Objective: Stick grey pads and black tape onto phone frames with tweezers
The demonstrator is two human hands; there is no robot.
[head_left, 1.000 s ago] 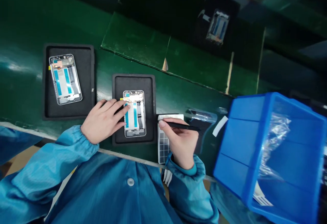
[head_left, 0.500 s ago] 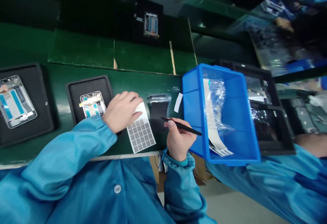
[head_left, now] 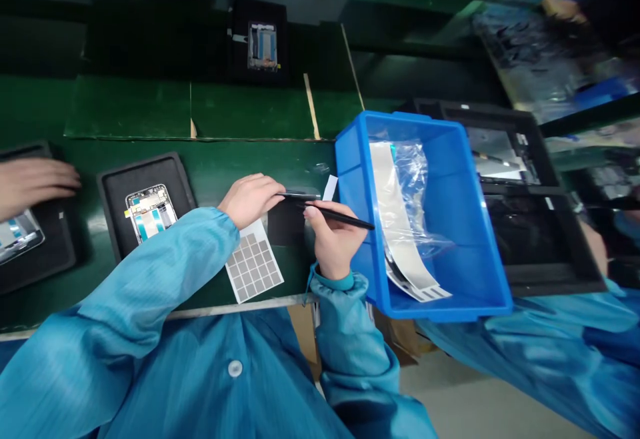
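Note:
My left hand [head_left: 253, 200] lies palm down over the upper end of a white sheet of grey square stickers [head_left: 254, 269]. Its fingers are together, and the fingertips pinch at the left end of the shiny top edge of a dark film sheet [head_left: 286, 224]. Black tweezers [head_left: 345, 216] are held in my right hand [head_left: 336, 247], their tip pointing left over the film's right side. A small white strip [head_left: 330, 188] lies just behind that hand. Left of my hands, a phone frame [head_left: 150, 211] with blue strips rests in a black tray [head_left: 113, 192].
A blue bin [head_left: 353, 159] with white strips and clear plastic stands at the right. Another person's hand [head_left: 35, 182] reaches over a second black tray [head_left: 57, 252] at far left. Another phone frame [head_left: 263, 49] sits on the raised shelf behind. Black trays [head_left: 550, 279] lie beyond the bin.
My left hand has moved from the sticker sheet to the film's top edge. The tweezers have come nearer to it. Another person's hand has entered at left. The view has shifted slightly right.

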